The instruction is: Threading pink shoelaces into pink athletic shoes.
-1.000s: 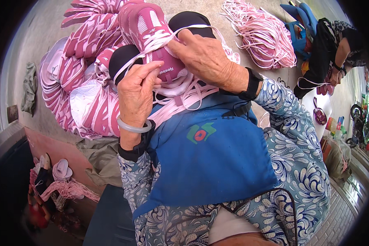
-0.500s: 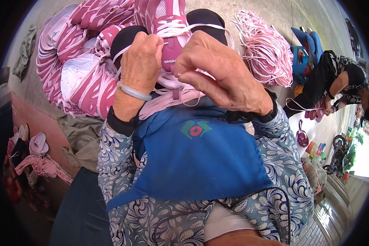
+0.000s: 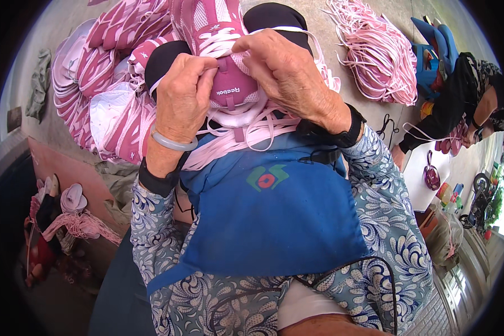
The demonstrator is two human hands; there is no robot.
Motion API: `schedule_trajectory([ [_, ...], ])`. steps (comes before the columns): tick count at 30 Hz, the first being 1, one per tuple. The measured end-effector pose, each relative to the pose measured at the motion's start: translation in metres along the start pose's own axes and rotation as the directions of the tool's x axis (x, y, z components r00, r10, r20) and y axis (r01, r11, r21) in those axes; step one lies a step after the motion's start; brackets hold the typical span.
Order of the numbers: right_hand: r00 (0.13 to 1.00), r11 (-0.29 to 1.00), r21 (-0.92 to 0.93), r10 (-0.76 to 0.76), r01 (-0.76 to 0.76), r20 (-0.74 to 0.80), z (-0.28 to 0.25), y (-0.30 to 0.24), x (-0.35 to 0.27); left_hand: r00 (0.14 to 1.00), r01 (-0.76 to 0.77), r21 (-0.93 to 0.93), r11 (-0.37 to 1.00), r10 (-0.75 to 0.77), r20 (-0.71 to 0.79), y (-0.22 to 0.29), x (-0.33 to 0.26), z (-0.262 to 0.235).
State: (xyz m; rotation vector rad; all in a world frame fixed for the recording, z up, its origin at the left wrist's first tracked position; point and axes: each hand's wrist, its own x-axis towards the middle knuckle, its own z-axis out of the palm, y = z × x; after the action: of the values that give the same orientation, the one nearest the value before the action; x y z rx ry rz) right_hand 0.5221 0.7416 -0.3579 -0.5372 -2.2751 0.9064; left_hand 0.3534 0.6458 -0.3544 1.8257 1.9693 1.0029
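A dark pink sneaker (image 3: 238,92) sits upright between my black-clad knees, its tongue facing me, with white and pale pink lacing (image 3: 221,40) across it. My left hand (image 3: 179,98) is closed in a pinch at the tongue's left edge, on what appears to be a shoelace beside the small tongue loop (image 3: 223,65). At the tongue's upper right, my right hand (image 3: 291,75) has its fingers curled inward against the lacing; what they hold is hidden. A loose lace runs behind that hand and hangs to the right. A bundle of pale pink laces (image 3: 207,154) lies on my blue apron (image 3: 274,218).
Many pink sneakers (image 3: 117,117) are heaped at the left. A big pile of pink laces (image 3: 375,56) lies on the ground at the right. Beyond it a co-worker (image 3: 465,106) handles pink shoe parts. More laces (image 3: 81,224) lie at the lower left.
Both hands have shifted slightly left and my right hand has moved up to the top of the tongue. The tongue now shows more openly between them. My view has turned a little.
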Motion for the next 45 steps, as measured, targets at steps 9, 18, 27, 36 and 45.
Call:
schedule_trajectory([
  [9, 0.999, 0.962, -0.268, 0.039, -0.047, -0.033, 0.016, -0.003, -0.004, 0.997, 0.000, -0.024, 1.000, -0.002, -0.082, 0.003, -0.004, 0.011],
  [18, 0.994, 0.920, -0.388, -0.017, 0.058, 0.107, 0.016, 0.002, -0.004, 0.974, 0.049, -0.027, 0.998, -0.053, -0.221, 0.001, -0.009, 0.021],
  [27, 0.956, 0.858, -0.466, -0.090, 0.217, 0.278, -0.006, -0.009, 0.019, 0.934, 0.036, -0.076, 0.997, -0.060, -0.351, 0.003, -0.014, 0.014],
  [36, 0.881, 0.976, -0.064, 0.218, -0.211, 0.420, -0.052, -0.037, 0.033, 0.972, -0.171, -0.165, 0.971, 0.140, -0.187, 0.017, -0.012, 0.017],
  [45, 0.839, 0.911, 0.134, 0.292, -0.390, 0.460, -0.065, -0.034, 0.036, 0.903, -0.307, -0.784, 0.539, 0.426, -0.060, 0.137, -0.016, 0.047],
])
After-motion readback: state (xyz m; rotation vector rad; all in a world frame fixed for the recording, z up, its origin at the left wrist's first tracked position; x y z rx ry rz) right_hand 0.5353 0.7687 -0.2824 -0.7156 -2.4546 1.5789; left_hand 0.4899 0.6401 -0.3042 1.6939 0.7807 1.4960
